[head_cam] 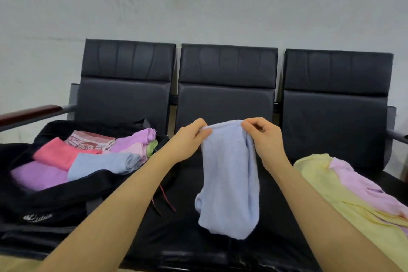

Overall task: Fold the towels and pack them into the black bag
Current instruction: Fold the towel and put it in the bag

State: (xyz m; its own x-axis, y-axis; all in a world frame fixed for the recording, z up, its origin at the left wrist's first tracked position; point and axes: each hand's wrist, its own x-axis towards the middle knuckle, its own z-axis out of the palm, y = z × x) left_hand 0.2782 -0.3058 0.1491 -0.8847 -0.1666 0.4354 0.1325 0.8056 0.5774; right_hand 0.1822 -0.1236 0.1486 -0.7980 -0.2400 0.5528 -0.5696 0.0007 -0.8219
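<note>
Your left hand [189,139] and right hand [263,137] each pinch a top corner of the light blue towel [229,183]; both grips are closed on cloth. The towel hangs above the middle seat [276,216], bunched lengthwise, lower end crumpled.

The black bag [55,205] sits open on the left seat, with folded towels [88,157] already inside. A yellow towel [326,187] and a pink towel [364,185] lie unfolded on the right seat.

Risks, as judged:
- The pinches look shallow; a corner could slip and drop the towel.
- The hands are close together, so the cloth is not spread; folding now would likely give a lumpy bundle.
- The bag looks fairly full; a thick fold may not fit.
</note>
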